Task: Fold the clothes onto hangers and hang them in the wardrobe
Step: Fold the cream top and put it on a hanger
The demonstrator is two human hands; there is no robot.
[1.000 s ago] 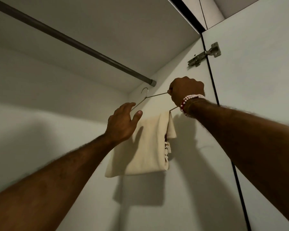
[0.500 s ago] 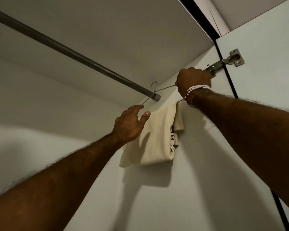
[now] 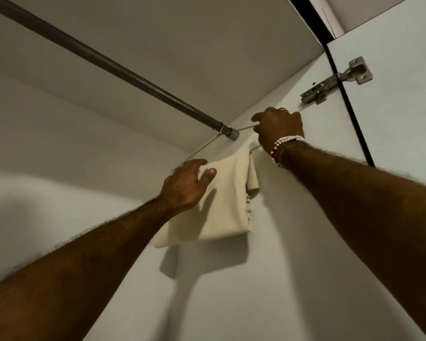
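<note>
A thin wire hanger (image 3: 202, 146) has its hook over the right end of the grey wardrobe rail (image 3: 113, 66). A folded cream garment (image 3: 221, 207) with a printed edge hangs over the hanger's lower bar. My right hand (image 3: 279, 127), with bead bracelets at the wrist, grips the hanger's right shoulder close to the side wall. My left hand (image 3: 186, 185) is at the hanger's left end, fingers curled near the wire and thumb against the cloth; whether it grips the wire is hidden.
The wardrobe's top panel (image 3: 194, 45) lies just above the rail. The side wall (image 3: 268, 267) is directly behind the garment. A metal door hinge (image 3: 337, 81) sits upper right, on the open door (image 3: 403, 107).
The hanger rose and its hook went onto the rail's right end. Both hands moved up and right with it, and the view tilted upward.
</note>
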